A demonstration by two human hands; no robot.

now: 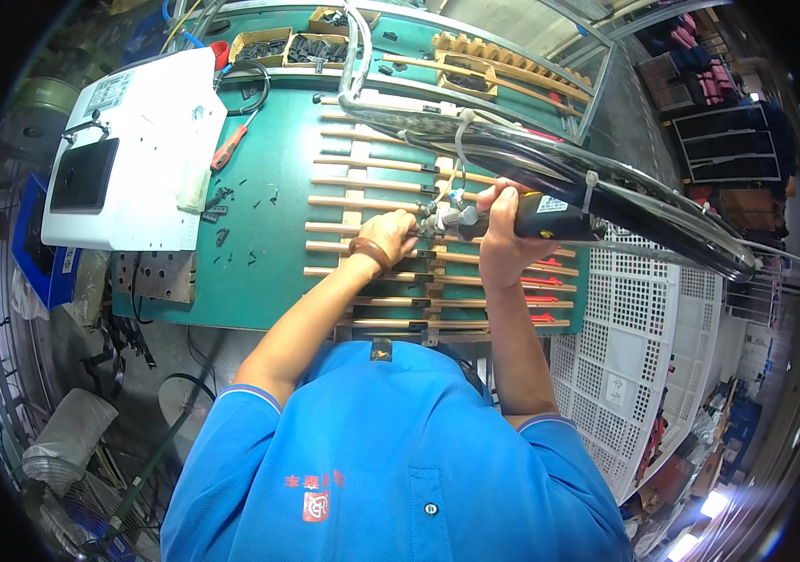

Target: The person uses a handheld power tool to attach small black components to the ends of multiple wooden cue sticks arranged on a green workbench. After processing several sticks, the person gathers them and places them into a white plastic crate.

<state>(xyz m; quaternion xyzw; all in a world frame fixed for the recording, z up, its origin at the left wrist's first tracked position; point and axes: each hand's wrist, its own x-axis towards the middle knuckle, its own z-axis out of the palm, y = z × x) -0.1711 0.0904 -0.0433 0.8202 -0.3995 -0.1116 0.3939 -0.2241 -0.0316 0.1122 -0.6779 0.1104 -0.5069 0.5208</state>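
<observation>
Gripped in my right hand [505,239] is a black powered screwdriver [555,217], lying sideways with its metal nose toward the left. That nose [447,220] sits over a row of wooden rods [353,202] with black fittings at their middles. My left hand [389,234], a brown band at its wrist, is closed over the rods close to the nose. Its fingertips curl down, so what they pinch is hidden. The rods lie side by side across wooden slotted supports [356,176]. Several carry red pieces [542,281] near their right ends.
A white machine [138,150] stands at left on the green table [269,272]. Near it lie a red-handled screwdriver [229,148] and loose screws. Boxes of black parts [318,51] stand at the back. A thick cable bundle [512,155] crosses overhead. White perforated crates [620,347] stand at right.
</observation>
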